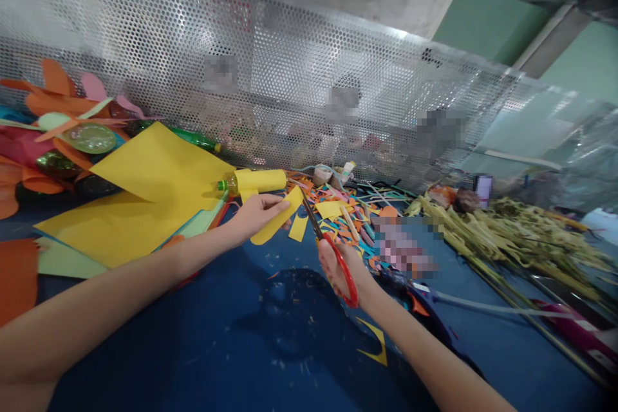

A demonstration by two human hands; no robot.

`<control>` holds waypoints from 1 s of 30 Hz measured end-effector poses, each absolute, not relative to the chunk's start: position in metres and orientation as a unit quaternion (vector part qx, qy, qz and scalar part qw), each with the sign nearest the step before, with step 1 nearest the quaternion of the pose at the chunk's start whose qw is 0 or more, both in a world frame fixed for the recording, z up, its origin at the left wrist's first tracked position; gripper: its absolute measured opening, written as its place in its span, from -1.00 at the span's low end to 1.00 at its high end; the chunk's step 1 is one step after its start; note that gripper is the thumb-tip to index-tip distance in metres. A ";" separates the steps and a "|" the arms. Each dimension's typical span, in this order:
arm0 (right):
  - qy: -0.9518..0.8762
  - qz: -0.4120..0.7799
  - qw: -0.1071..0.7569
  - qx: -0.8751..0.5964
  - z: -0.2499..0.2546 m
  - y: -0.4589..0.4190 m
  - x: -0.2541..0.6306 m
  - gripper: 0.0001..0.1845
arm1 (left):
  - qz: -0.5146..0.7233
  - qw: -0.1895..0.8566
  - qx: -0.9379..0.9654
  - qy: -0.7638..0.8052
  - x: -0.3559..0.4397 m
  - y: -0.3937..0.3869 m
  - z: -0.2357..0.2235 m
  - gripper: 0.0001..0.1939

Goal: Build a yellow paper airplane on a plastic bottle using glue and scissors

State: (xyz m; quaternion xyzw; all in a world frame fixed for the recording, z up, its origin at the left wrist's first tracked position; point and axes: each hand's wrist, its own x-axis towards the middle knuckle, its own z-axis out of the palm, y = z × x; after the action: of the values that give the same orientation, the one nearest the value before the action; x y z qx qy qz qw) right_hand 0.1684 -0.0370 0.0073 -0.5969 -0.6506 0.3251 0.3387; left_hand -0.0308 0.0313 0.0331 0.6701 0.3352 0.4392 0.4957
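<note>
Between the fingers of my left hand [255, 215] is a yellow paper strip [277, 217] with a rounded lower end. My right hand [345, 270] grips red-handled scissors [348, 277], whose blades point up and left to the strip's upper right edge. Whether the blades touch the paper is hard to tell. Behind my left hand lies a bottle wrapped in yellow paper [261, 180] with a green cap. Large yellow sheets [159, 174] lie left of it. A curved yellow offcut [379, 341] rests by my right forearm.
Many coloured paper scraps [347, 222] cover the blue table [217, 347] beyond my hands. Orange paper flowers and bottles [62, 129] stand at the left. Dried husks [512, 232] and a hot glue gun [429, 309] lie right. A perforated metal screen [290, 77] runs along the back, with people behind it.
</note>
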 end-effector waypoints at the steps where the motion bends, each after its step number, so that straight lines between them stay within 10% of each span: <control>1: -0.650 0.327 0.335 -0.598 0.007 -0.037 0.169 -0.45 | 0.439 0.496 0.670 0.336 -0.031 0.031 0.033 -0.71; 30: -0.733 0.307 0.310 -0.522 0.017 -0.042 0.174 -0.40 | 0.373 0.566 0.657 0.329 -0.026 0.016 0.047 -0.70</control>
State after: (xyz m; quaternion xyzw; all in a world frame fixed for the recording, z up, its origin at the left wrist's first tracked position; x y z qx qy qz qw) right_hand 0.1744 -0.0420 0.0172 -0.5218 -0.7330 0.3074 0.3096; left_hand -0.0258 0.0156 0.0468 0.6573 0.3293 0.3735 0.5658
